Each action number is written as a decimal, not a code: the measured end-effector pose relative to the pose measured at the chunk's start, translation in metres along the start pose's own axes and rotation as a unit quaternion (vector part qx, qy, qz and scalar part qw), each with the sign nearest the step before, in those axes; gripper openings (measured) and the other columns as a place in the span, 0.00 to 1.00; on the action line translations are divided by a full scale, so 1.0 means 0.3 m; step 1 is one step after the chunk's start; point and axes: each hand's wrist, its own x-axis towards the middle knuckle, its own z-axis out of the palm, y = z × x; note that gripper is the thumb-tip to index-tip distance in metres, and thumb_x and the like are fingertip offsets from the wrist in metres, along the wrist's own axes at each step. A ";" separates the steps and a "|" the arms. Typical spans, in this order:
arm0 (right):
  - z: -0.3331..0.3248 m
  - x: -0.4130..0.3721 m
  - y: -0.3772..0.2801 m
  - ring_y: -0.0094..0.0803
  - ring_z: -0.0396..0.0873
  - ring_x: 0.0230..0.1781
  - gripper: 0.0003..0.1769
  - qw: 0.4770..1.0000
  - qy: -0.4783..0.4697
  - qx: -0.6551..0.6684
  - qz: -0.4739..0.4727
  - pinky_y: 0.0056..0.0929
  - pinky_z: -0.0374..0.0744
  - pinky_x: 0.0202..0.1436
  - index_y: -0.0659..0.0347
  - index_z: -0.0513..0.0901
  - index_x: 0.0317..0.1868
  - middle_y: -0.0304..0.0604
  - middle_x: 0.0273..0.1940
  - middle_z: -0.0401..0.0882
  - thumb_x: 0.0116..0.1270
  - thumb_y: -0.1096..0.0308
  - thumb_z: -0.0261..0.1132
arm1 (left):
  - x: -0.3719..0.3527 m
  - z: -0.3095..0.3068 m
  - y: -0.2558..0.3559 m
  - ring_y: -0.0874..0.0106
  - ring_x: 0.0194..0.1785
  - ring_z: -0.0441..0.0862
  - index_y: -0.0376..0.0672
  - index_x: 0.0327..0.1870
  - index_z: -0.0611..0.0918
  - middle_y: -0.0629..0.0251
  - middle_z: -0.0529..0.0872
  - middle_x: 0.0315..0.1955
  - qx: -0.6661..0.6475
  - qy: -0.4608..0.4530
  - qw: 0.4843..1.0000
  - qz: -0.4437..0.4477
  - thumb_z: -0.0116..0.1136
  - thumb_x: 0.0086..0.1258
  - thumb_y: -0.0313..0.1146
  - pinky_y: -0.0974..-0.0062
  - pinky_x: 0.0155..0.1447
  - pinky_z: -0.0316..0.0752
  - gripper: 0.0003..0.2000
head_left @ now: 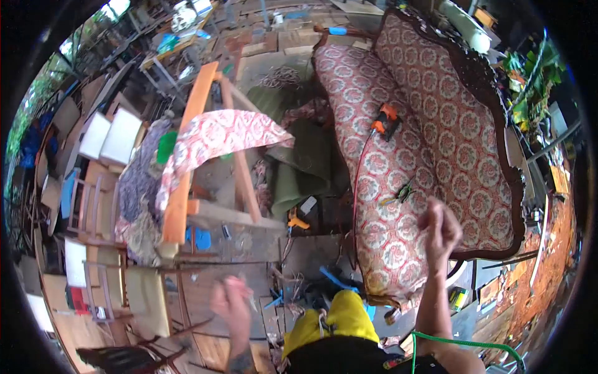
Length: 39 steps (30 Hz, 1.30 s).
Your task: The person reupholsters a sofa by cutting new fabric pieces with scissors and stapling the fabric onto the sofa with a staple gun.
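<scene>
My left hand (pixel 232 305), smeared by motion, is low over the floor left of my yellow shorts. Its fingers are drawn together around something small and pinkish that I cannot make out. My right hand (pixel 440 230) is raised over the front end of the floral sofa (pixel 389 162), its fingers curled; whether they hold anything is hidden. On the seat near it lie a small dark-and-green hand tool (pixel 405 192) with a yellowish part, and farther back an orange-and-black staple gun (pixel 386 119) on a red hose (pixel 359 181).
A matching fabric piece (pixel 227 131) drapes over a wooden trestle (pixel 180 206) ahead on the left. An orange gun-shaped tool (pixel 298 219) lies beside rolled green material (pixel 305 168). Chair frames (pixel 93 206) crowd the left. A green cord (pixel 467 341) crosses my right arm.
</scene>
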 end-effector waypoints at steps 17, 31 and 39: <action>-0.174 -0.133 -1.186 0.35 0.72 0.29 0.14 0.766 -0.240 0.109 -0.587 0.38 0.74 0.29 0.40 0.60 0.53 0.37 0.32 0.71 0.71 0.51 0.47 | -0.435 -0.416 0.998 0.72 0.42 0.73 0.51 0.50 0.75 0.69 0.73 0.38 -0.027 0.084 0.677 0.731 0.49 0.78 0.48 0.68 0.45 0.72 0.13; -0.040 -0.410 -0.551 0.38 0.80 0.20 0.12 0.773 -0.632 -0.053 -0.007 0.37 0.75 0.25 0.65 0.84 0.29 0.48 0.21 0.80 0.66 0.65 0.66 | -0.607 -0.449 0.023 0.69 0.19 0.74 0.37 0.21 0.76 0.62 0.78 0.17 -0.001 -0.091 0.988 0.129 0.55 0.63 0.24 0.70 0.26 0.67 0.09; -0.151 -0.542 0.152 0.47 0.86 0.42 0.22 0.560 -0.710 -0.426 -0.034 0.42 0.81 0.47 0.61 0.86 0.47 0.54 0.39 0.87 0.70 0.49 0.63 | -1.242 -0.901 -1.296 0.56 0.31 0.84 0.43 0.49 0.85 0.56 0.86 0.28 0.144 -0.103 0.951 -0.252 0.63 0.69 0.39 0.65 0.36 0.80 0.13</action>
